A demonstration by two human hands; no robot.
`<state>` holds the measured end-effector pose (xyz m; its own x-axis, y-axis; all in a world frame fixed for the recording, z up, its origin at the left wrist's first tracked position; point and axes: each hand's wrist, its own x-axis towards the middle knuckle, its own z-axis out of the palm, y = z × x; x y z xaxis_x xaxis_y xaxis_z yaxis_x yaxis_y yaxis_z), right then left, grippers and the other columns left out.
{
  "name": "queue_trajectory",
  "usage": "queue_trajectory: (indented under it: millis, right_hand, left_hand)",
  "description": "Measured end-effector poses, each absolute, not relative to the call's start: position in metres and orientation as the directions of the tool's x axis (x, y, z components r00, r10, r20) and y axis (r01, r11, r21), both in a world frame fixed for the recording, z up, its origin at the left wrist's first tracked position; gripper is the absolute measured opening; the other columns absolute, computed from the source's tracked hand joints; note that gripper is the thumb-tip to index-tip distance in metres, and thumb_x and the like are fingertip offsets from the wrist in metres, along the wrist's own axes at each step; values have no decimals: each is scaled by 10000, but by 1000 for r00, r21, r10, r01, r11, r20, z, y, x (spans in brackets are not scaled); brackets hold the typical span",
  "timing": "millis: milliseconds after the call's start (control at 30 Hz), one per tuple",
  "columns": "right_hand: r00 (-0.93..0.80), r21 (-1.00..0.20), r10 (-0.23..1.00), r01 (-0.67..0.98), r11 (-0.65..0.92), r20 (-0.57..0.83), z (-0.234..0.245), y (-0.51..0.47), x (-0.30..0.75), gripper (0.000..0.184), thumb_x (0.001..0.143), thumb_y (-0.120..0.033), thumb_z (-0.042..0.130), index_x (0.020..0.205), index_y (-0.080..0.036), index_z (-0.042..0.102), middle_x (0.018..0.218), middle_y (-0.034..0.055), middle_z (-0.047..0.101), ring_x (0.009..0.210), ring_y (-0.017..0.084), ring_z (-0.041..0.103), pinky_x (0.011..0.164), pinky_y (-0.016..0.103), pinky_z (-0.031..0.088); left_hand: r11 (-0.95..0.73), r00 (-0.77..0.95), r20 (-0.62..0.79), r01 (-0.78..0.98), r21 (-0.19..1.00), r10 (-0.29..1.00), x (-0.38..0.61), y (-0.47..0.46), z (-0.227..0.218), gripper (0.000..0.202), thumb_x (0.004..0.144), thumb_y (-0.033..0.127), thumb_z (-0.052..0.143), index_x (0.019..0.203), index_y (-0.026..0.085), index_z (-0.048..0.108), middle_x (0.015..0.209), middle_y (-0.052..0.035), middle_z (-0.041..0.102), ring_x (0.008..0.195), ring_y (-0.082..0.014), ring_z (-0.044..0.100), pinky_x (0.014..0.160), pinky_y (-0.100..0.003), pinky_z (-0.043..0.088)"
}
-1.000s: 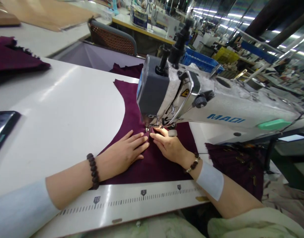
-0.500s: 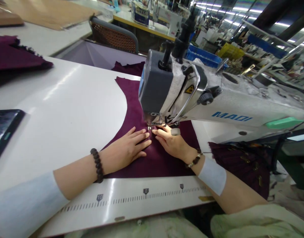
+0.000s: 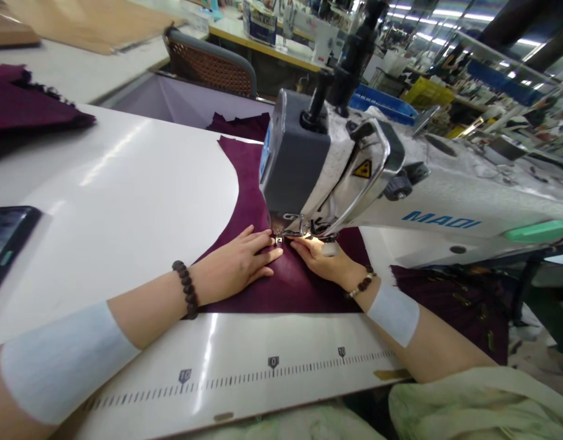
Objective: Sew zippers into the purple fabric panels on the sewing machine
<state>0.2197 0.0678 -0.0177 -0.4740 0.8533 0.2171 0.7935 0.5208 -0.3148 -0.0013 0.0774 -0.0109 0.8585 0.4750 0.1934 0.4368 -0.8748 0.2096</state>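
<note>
A dark purple fabric piece (image 3: 285,287) lies flat on the white table, running under the needle area of the sewing machine (image 3: 345,165). The small metal presser foot (image 3: 279,239) stands down on it. My left hand (image 3: 239,263) rests palm down on the fabric, left of the foot, its fingers stretched and slightly apart. On the right side of the foot, my right hand (image 3: 324,260) has its fingers bent and held together at the fabric; its thumb is mostly hidden. The machine head covers the far part of the fabric.
A ruler scale (image 3: 272,365) runs along the table's front edge. At left lie a dark phone or tablet (image 3: 8,244) and more purple fabric (image 3: 33,104). Purple pieces with gold-coloured bits (image 3: 455,305) lie at right. A chair (image 3: 212,64) stands behind.
The fabric has moved away from me under the presser foot, its near edge now farther up the table. My right fingers have drawn in and bent more. My left hand stays flat.
</note>
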Motion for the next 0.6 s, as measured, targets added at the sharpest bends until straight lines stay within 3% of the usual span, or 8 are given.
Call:
queue_trajectory:
  millis: [233, 600]
  right_hand:
    - [-409, -418, 892, 788, 452, 192, -16, 71, 218, 238, 891, -215, 448, 974, -152, 661, 979, 70, 689, 916, 160, 641, 858, 295, 494]
    - [-431, -278, 880, 837, 472, 199, -9, 72, 216, 285, 922, -248, 399, 937, -158, 669, 975, 67, 684, 944, 178, 621, 872, 305, 472]
  left_hand:
    - [-877, 857, 207, 430, 214, 471, -2, 80, -14, 355, 946, 303, 379, 1233, 157, 527, 1098, -118, 521, 1076, -251, 481, 1032, -508, 329]
    - [-887, 867, 204, 417, 199, 454, -3, 85, -12, 374, 953, 326, 353, 1231, 148, 530, 1161, -135, 500, 1091, -255, 471, 1024, -509, 337]
